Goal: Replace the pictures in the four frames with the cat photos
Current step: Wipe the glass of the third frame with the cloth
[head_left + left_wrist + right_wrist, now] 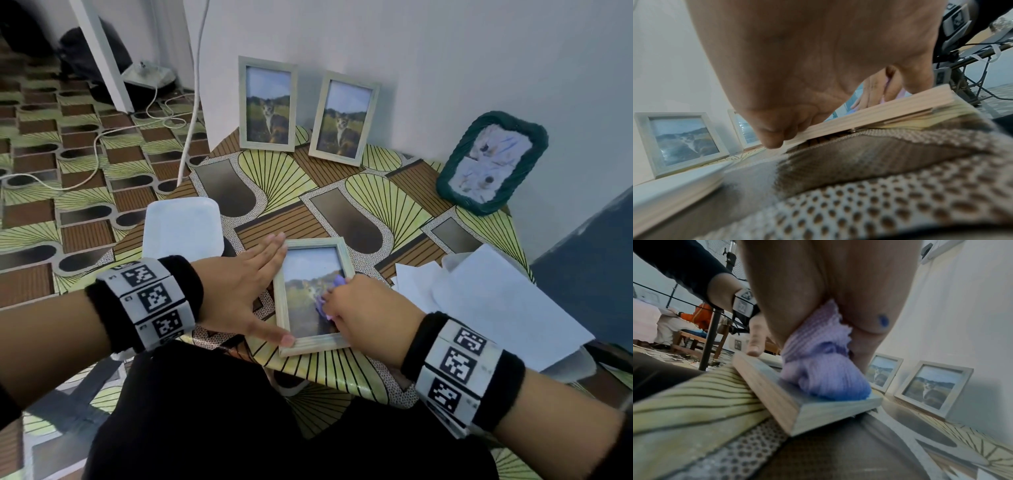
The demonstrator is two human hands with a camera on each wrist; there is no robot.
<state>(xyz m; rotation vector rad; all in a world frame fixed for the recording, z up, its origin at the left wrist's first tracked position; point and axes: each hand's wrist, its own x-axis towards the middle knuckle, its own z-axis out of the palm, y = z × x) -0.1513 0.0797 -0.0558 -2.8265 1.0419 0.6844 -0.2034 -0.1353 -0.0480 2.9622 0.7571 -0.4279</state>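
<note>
Lying flat near the table's [394,205] front edge, a wooden frame [312,345] shows a cat photo [301,274]. The left hand [239,291], fingers straight, presses against its left side. The right hand [363,315] grips a bunched purple cloth [826,374] on the glass. Two frames [267,102] with cat photos lean against the wall.

1. Open tabletop [291,192] btwn flat frame [313,346] & the two upright frames [268,104] at wall.
2. Left blocked: white tray [183,228] just beside frame.
3. Right blocked: papers [493,301].
4. Far right: green frame [493,161] leans on wall.
</note>
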